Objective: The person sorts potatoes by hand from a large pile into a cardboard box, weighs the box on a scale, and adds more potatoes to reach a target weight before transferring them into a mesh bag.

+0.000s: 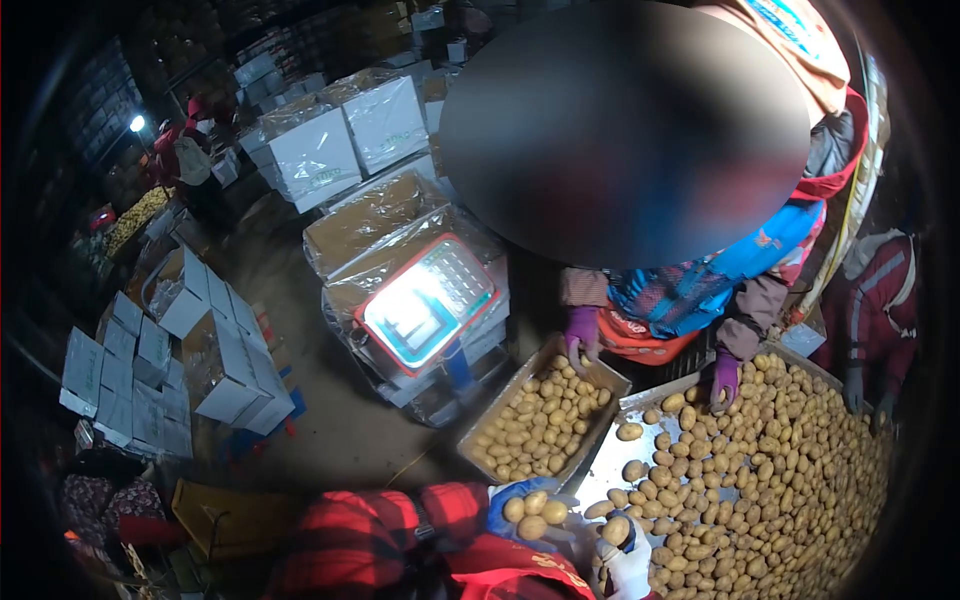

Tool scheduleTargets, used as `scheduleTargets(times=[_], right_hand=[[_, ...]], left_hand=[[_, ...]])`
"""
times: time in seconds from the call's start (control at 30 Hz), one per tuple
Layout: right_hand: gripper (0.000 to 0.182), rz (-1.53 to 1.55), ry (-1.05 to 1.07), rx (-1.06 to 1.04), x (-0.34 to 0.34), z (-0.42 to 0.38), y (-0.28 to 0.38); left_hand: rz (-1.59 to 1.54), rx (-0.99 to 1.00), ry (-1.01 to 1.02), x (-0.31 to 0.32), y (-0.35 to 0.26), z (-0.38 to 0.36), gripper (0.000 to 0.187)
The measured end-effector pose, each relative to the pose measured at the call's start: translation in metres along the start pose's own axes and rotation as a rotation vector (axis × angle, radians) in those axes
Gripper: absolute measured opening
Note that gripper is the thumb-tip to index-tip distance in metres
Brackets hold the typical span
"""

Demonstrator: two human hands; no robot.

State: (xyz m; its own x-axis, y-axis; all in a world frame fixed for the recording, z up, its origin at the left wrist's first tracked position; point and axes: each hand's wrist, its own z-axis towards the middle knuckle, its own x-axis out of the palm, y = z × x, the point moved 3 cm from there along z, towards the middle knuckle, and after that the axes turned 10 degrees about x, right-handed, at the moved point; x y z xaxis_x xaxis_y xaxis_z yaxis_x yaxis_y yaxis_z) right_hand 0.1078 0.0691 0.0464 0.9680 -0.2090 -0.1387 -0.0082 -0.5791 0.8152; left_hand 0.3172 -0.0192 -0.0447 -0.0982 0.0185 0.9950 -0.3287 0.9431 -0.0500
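My left hand (505, 505), in a blue glove below a red plaid sleeve, cups three potatoes (533, 510) at the near end of the lined box (480, 425) of potatoes. My right hand (628, 568), in a white glove, grips one potato (615, 530) at the near left edge of the metal sorting table (610, 460), which is heaped with potatoes (780, 490).
A co-worker leans in across the table, one purple-gloved hand (581, 335) over the box and the other (726, 376) on the heap. Another person's dark-gloved hand (853, 390) is at the right. A wrapped scale (428, 300) and white cartons (232, 375) stand on the floor to the left.
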Motion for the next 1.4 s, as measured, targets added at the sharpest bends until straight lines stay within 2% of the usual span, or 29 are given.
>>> scheduleTargets(times=[0.07,0.1,0.17,0.2,0.23,0.27,0.33,0.37,0.47,0.5,0.53,0.6,0.67,0.73,0.83,1.0,1.2,1.23,1.33,1.4], right_hand=[[0.049,0.132,0.149,-0.03,0.013,0.014,0.003],[0.057,0.053,0.141,-0.033,0.015,0.028,-0.006],[0.056,0.045,0.125,-0.075,0.022,0.055,-0.026],[0.056,0.042,0.116,-0.095,0.033,0.056,-0.017],[0.062,0.095,0.152,0.024,0.038,0.055,-0.008],[0.069,0.151,0.145,-0.035,0.053,0.05,0.018],[0.078,0.044,-0.093,-0.223,0.075,0.046,0.044],[0.084,-0.208,-0.21,-0.345,0.072,0.051,0.044],[0.083,-0.264,0.075,-0.074,0.069,0.059,0.011],[0.077,-0.126,0.245,0.04,0.078,0.054,0.009],[0.068,-0.173,0.329,0.041,0.081,0.057,-0.007],[0.064,0.042,0.523,0.104,0.101,0.042,0.002],[0.052,0.027,0.447,0.135,0.101,0.042,-0.01],[0.044,0.036,0.37,0.183,0.099,0.036,-0.007],[0.041,0.026,0.355,0.189,0.095,0.037,-0.007],[0.044,0.061,0.334,0.182,0.089,0.04,-0.01],[0.046,0.332,0.181,0.144,0.075,0.032,0.022],[0.046,0.347,0.12,0.107,0.069,0.043,0.013],[0.046,0.304,0.079,0.096,0.057,0.057,0.009],[0.043,0.262,0.087,0.142,0.058,0.058,0.014]], left_hand=[[-0.096,-0.038,-0.112,-0.005,-0.003,-0.02,0.062],[-0.119,-0.037,-0.129,-0.008,-0.003,-0.028,0.064],[-0.14,-0.041,-0.185,-0.01,-0.007,-0.039,0.068],[-0.126,-0.028,-0.212,-0.002,-0.012,-0.045,0.068],[-0.112,-0.019,-0.239,0.008,-0.017,-0.051,0.068],[-0.097,-0.013,-0.266,0.012,-0.021,-0.056,0.069],[-0.156,-0.002,-0.163,-0.002,-0.021,-0.058,0.069],[-0.182,0.004,-0.111,-0.006,-0.023,-0.06,0.069],[-0.102,0.096,-0.016,0.003,-0.03,-0.065,0.066],[0.418,0.223,0.081,0.007,-0.038,-0.065,0.067],[0.94,0.349,0.181,0.013,-0.047,-0.064,0.067],[1.126,0.406,0.224,0.011,-0.049,-0.06,0.067],[0.454,0.254,0.108,-0.007,-0.031,-0.05,0.067],[0.25,0.185,0.118,-0.016,-0.027,-0.047,0.068],[0.634,0.223,0.305,0.016,-0.045,-0.044,0.071],[1.271,0.261,0.484,0.068,-0.073,-0.038,0.076],[0.067,-0.068,0.001,-0.006,-0.047,-0.055,0.065],[-0.01,-0.085,0.062,-0.015,-0.044,-0.052,0.064],[-0.113,-0.147,-0.017,-0.03,-0.037,-0.049,0.065],[-0.076,-0.151,0.011,-0.031,-0.036,-0.049,0.065]])
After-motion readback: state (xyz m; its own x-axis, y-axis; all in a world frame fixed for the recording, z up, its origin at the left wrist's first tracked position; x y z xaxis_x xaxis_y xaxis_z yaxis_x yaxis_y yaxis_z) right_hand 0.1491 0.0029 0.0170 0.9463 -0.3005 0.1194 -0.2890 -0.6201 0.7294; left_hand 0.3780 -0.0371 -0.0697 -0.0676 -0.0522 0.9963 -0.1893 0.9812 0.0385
